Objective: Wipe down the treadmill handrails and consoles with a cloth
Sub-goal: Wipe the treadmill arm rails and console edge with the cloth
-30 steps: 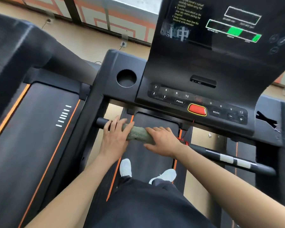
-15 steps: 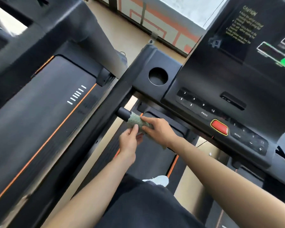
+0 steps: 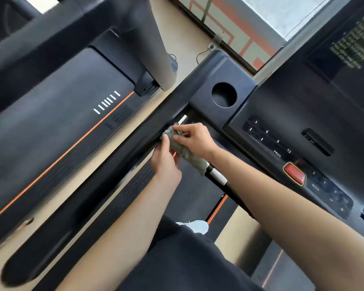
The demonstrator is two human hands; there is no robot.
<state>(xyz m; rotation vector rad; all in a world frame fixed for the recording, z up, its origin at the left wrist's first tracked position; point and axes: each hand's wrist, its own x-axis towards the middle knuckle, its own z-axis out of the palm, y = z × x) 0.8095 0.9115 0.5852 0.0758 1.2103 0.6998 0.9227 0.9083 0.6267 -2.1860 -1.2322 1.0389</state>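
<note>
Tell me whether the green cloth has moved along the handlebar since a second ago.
Yes. The green cloth has slid to the bar's left end, against the black side rail.

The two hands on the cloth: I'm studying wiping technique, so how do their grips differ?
The left hand comes from below, thumb pressed on the cloth; the right hand reaches over the top, fingertips pinching its upper end. Both hold the same green cloth wrapped around the front handrail.

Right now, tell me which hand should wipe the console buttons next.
Probably the right hand. It lies on top of the cloth and on the side toward the buttons. The left hand grips the cloth from below, on the side away from the console.
</note>
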